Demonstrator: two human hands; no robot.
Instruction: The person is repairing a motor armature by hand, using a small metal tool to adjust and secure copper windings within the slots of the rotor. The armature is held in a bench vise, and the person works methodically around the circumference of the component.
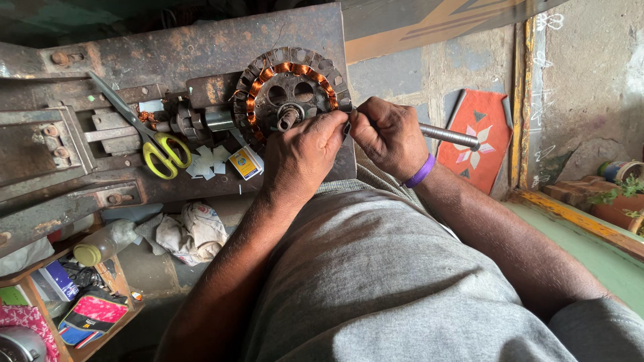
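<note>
A round motor stator [290, 87] with copper windings sits on a shaft on the rusty metal winding bench [168, 53]. My left hand [303, 155] and my right hand [388, 137] meet at the stator's lower right rim, fingertips pinched together on something small that I cannot make out. A purple band [421, 171] circles my right wrist. A metal rod [448, 135] sticks out to the right from behind my right hand.
Yellow-handled scissors [155, 146] and small paper slips [209, 161] lie on the bench with a small yellow box [245, 162]. A rag [194, 231], a bottle [104, 245] and a cluttered wooden shelf [74, 295] are lower left. An orange patterned mat [476, 137] lies on the floor.
</note>
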